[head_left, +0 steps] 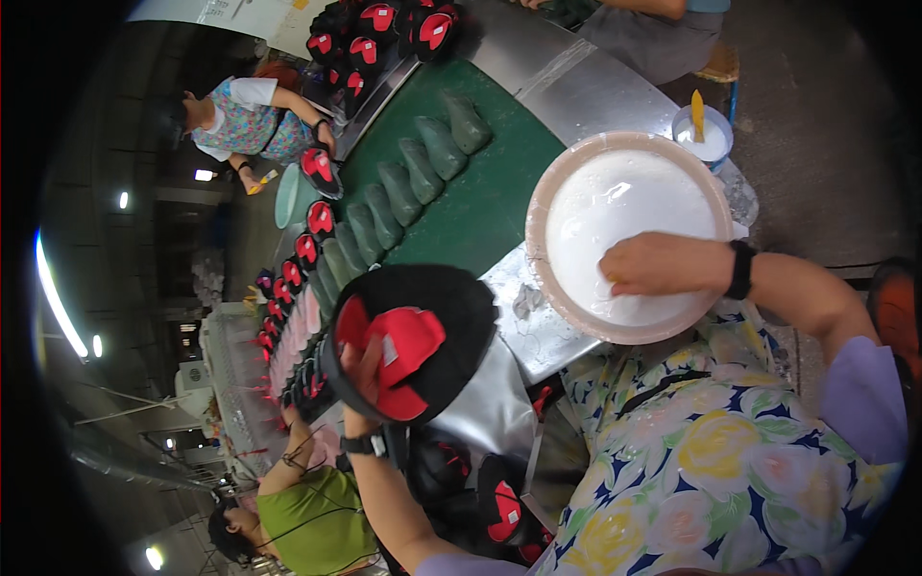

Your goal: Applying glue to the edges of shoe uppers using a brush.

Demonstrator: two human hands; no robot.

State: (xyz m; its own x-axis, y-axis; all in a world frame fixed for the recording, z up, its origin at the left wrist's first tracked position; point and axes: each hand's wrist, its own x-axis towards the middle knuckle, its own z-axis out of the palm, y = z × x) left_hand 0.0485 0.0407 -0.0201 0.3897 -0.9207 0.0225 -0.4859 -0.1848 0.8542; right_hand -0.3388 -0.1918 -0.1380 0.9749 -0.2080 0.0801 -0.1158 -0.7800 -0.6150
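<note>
The left hand (357,370) grips a rounded black-and-red shoe upper (413,341) from beneath, above the shiny metal table (538,336). The right hand (658,264), fingers curled, dips into glossy white paste in a wide beige basin (567,182). Beyond, dull green lasts (423,144) line a belt.

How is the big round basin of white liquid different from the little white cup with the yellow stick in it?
The wide, shallow, pinkish-rimmed basin of white liquid is much bigger than the small white cup. The right hand dips into the basin; nothing touches the cup, which only holds an upright yellow stick. The basin sits right in front of the person, the cup just beyond it. Both are round and hold something white.
</note>
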